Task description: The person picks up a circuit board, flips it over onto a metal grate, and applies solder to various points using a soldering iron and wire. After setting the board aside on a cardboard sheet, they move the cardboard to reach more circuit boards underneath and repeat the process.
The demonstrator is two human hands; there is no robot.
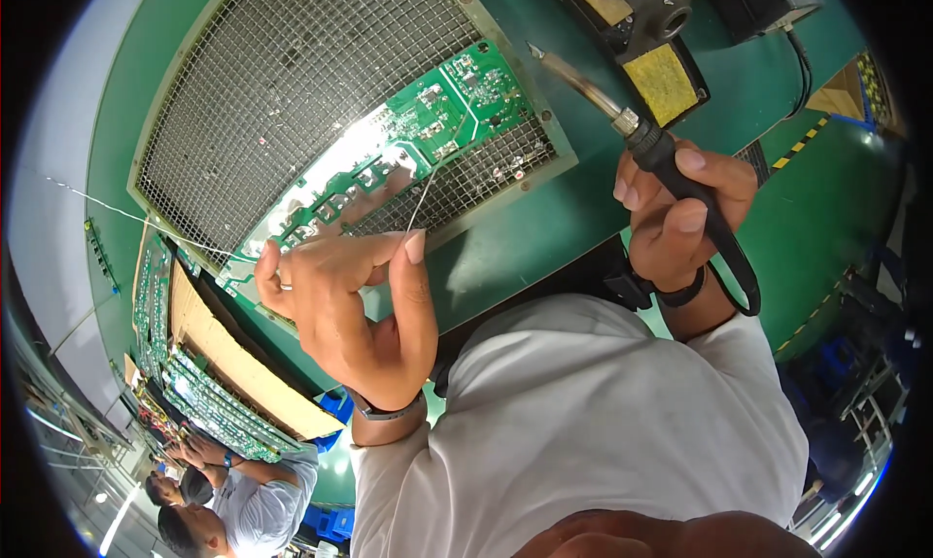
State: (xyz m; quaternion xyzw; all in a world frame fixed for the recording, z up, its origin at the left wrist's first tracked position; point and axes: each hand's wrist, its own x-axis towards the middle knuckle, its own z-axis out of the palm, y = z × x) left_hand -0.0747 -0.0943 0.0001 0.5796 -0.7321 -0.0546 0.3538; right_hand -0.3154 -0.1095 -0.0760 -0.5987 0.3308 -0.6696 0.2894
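A long green circuit board (428, 121) lies tilted on a metal mesh grille (292, 82). My left hand (355, 300) rests at the board's near edge and pinches a thin solder wire (425, 191) whose tip points toward the board's middle. To the right, my right hand (685, 213) grips the black handle of a soldering iron (583, 87). Its metal tip hangs in the air just right of the board, apart from it.
A soldering iron stand with yellow sponges (661, 77) sits on the green bench (544, 218) at top right. A stack of green boards in a cardboard box (209, 383) stands at the left. Another person (243, 500) works at lower left.
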